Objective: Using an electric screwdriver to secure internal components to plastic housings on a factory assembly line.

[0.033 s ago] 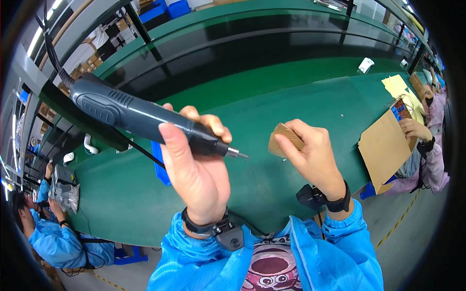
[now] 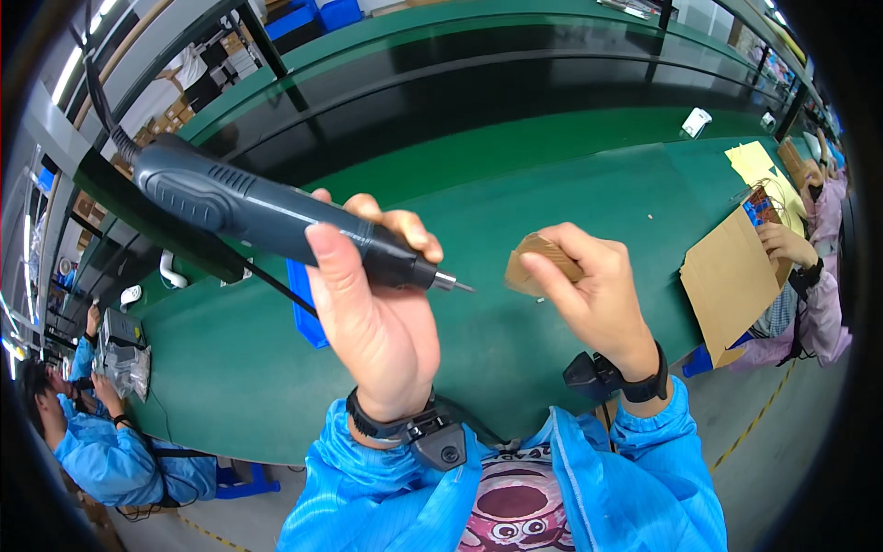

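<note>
In my left hand (image 2: 379, 308) is a dark grey electric screwdriver (image 2: 267, 216), with fingers and thumb closed round its front end. Its cord leaves the rear end at the upper left, and its thin metal bit (image 2: 455, 283) points right. To the right, my right hand (image 2: 593, 281) pinches a small piece of corrugated cardboard (image 2: 532, 262) between thumb and fingers. A gap separates the bit from the cardboard. Just below the cardboard, a tiny pale thing (image 2: 541, 300) shows against the green table (image 2: 487, 368); its kind is too small to tell.
A blue tray (image 2: 306, 308) lies partly hidden behind my left hand. At the right, a co-worker's hand (image 2: 786, 247) is at an open cardboard box (image 2: 731, 276). Another co-worker (image 2: 115, 451) in blue sits at the left. A small white device (image 2: 696, 121) stands at the back right.
The screwdriver's bit has shifted slightly right and up with my left hand. The cardboard in my right hand has tilted a little.
</note>
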Available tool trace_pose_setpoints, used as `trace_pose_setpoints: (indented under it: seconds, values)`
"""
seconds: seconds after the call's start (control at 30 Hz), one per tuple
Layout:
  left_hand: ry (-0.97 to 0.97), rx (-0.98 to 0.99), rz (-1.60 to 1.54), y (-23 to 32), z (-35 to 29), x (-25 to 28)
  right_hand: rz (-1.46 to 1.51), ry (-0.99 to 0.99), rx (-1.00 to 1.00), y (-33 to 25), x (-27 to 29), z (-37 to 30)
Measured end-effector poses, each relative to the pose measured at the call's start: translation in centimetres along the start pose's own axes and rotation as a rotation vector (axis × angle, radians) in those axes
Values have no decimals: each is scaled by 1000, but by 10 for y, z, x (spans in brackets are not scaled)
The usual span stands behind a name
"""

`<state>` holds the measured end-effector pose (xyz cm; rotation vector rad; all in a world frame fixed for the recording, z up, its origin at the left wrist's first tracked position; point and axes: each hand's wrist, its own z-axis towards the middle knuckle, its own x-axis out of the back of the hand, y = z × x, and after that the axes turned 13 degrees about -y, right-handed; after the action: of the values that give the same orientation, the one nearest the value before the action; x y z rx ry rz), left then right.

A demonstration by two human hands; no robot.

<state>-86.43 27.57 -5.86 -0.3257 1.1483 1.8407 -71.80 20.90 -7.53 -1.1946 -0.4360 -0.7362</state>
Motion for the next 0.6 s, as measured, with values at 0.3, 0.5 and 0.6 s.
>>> trace_pose_setpoints:
  seconds: [0.3, 0.5, 0.6]
  values:
    - [3, 17, 7, 0, 2, 5, 357, 96, 273, -26, -36, -4]
    - [-19, 15, 11, 10, 2, 10, -215, 78, 467, -18, -37, 6]
    - [-79, -5, -103, 30, 11, 21, -454, 62, 426, 23, -23, -2]
